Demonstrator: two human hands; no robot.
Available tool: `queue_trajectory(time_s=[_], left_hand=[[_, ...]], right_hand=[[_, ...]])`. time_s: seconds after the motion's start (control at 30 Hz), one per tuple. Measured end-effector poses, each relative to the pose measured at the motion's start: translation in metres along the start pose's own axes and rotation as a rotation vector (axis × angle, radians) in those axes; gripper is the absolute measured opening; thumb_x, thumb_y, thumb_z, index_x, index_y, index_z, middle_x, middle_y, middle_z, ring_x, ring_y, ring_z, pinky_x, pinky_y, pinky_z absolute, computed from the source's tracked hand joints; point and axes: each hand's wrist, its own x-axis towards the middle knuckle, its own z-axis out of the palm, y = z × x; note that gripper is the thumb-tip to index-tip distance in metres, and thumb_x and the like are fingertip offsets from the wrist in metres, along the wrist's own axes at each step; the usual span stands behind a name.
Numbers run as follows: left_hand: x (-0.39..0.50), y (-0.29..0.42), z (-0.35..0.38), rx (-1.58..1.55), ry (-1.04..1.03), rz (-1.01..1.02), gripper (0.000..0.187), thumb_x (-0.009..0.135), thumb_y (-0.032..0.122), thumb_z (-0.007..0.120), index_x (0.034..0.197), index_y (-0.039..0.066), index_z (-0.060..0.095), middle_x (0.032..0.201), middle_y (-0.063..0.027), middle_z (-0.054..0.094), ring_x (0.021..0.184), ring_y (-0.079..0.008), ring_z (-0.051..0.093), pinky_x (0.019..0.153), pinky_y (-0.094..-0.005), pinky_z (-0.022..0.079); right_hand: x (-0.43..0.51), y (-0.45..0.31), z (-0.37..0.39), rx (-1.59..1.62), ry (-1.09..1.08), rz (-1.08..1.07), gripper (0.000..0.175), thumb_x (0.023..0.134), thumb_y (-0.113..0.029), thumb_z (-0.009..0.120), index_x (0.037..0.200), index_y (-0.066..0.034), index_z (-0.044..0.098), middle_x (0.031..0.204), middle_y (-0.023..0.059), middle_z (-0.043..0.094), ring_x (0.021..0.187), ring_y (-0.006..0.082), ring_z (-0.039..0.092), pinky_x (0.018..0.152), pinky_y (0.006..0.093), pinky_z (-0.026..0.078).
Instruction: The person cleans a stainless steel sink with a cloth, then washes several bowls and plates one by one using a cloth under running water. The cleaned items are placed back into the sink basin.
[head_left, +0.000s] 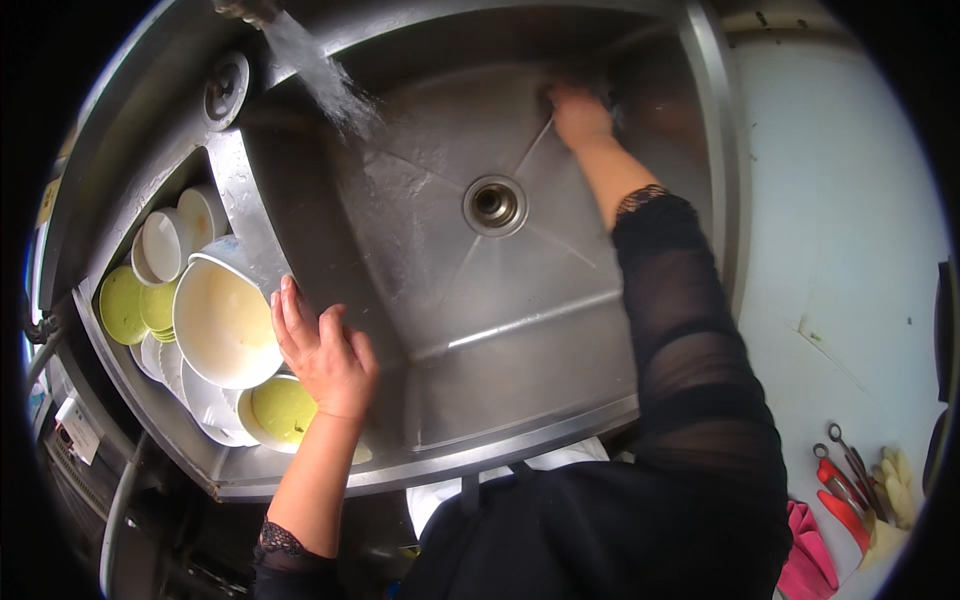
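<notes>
My left hand (330, 360) rests by the steel divider between two sink basins, its fingers apart, next to a large white bowl (225, 322). My right hand (581, 116) reaches to the far right part of the larger stainless steel basin (517, 330); it is blurred, and whether it holds something is not clear. A round drain (495, 205) lies in the basin floor. Water (322, 75) pours into this basin from the upper left. In the left basin, green plates (124, 306), small white bowls (161, 246) and a bowl with a green inside (285, 409) are piled around the large bowl.
A round metal strainer or stopper (225, 90) sits on the ledge at the upper left. Right of the sink is a pale surface (832, 187), with red-handled tools (844, 517), a pink cloth (806, 555) and a pale glove (892, 484) at its lower right. The sink's front rim (525, 442) runs before me.
</notes>
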Motion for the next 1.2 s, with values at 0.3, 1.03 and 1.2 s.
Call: queue_trajectory(time_s=[0.3, 1.03, 1.2], left_hand=[[-0.001, 0.0, -0.002, -0.008, -0.009, -0.002, 0.024, 0.075, 0.004, 0.06, 0.099, 0.005, 0.064, 0.157, -0.026, 0.036, 0.145, -0.0496, 0.03, 0.117, -0.0566, 0.03], [0.001, 0.001, -0.001, 0.018, -0.04, -0.011, 0.026, 0.075, 0.005, 0.061, 0.1, 0.005, 0.065, 0.157, -0.0275, 0.034, 0.145, -0.0514, 0.029, 0.117, -0.0578, 0.028], [-0.001, 0.0, -0.001, 0.028, -0.036, -0.009, 0.026, 0.074, 0.005, 0.061, 0.1, 0.005, 0.065, 0.158, -0.0273, 0.033, 0.146, -0.0512, 0.028, 0.117, -0.058, 0.029]], right_hand=[[-0.046, 0.05, -0.082, -0.697, 0.27, -0.352, 0.042, 0.094, -0.023, 0.058, 0.136, -0.0211, 0.06, 0.142, 0.0131, 0.053, 0.134, 0.0345, 0.046, 0.112, 0.0568, 0.032], [0.028, -0.001, -0.02, 0.226, 0.335, 0.097, 0.054, 0.09, -0.036, 0.062, 0.133, -0.0031, 0.054, 0.123, 0.0259, 0.065, 0.132, 0.0383, 0.051, 0.109, 0.0449, 0.043], [-0.021, -0.093, 0.015, 0.249, 0.25, -0.251, 0.047, 0.081, -0.031, 0.07, 0.125, -0.0142, 0.065, 0.138, 0.0122, 0.058, 0.136, 0.0329, 0.047, 0.109, 0.0569, 0.039]])
